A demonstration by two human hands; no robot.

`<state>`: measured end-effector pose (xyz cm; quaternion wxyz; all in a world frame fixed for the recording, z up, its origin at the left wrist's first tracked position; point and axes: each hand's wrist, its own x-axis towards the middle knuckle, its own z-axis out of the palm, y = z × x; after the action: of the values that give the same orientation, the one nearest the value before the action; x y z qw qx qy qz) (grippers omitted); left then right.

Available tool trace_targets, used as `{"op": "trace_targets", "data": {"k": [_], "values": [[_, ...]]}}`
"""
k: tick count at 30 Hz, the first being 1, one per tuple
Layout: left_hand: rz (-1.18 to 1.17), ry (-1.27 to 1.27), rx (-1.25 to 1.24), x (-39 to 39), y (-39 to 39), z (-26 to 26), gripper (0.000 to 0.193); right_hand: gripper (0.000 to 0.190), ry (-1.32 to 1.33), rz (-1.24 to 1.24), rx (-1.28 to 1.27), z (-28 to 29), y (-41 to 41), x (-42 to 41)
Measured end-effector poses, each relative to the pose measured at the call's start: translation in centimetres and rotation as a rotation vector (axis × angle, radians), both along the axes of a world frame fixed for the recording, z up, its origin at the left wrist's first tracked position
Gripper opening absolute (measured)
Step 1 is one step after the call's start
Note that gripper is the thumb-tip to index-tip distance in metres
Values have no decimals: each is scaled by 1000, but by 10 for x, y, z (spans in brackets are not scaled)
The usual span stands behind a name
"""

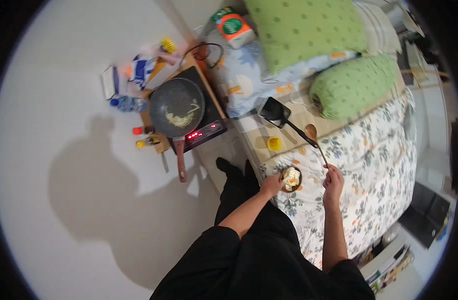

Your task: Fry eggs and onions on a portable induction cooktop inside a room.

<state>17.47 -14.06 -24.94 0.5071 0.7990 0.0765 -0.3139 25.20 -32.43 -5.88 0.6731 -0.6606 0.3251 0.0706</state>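
Observation:
My left hand [273, 185] grips the rim of a small brown bowl [300, 184], which holds pale, creamy-looking food [291, 177] with yellow-orange patches. In my right hand [333, 184] is the thin handle of a wooden spoon [311, 132]; its head points away from me, above the bed. Close to the spoon lies a black spatula [300, 131], its blade over a dark rectangular tray or container [271, 108]. A yellow cup [274, 143] stands beyond the bowl. Off to the left, a grey frying pan [169, 93] with pale strips of food [180, 119] sits on an induction cooktop [214, 129] with lit red indicators.
The pan's handle [180, 161] juts out towards me past the cooktop edge. Bottles [129, 104] and packets [142, 71] crowd the far side, by the wall. A floral-covered bed [364, 161] spans the right, with green pillows [308, 30] and a tissue pack [234, 28] behind.

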Motion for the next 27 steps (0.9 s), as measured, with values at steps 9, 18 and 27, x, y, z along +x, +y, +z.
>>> {"op": "trace_targets", "data": {"k": [9, 18, 27], "values": [[149, -42, 109, -4, 51, 40, 41, 22, -311, 437, -328, -5, 97, 46], [925, -656, 925, -13, 276, 111, 35, 17, -838, 1011, -846, -36, 311, 130], [1018, 213, -104, 3, 341, 87, 44, 18, -938, 1261, -875, -59, 404, 152]]}}
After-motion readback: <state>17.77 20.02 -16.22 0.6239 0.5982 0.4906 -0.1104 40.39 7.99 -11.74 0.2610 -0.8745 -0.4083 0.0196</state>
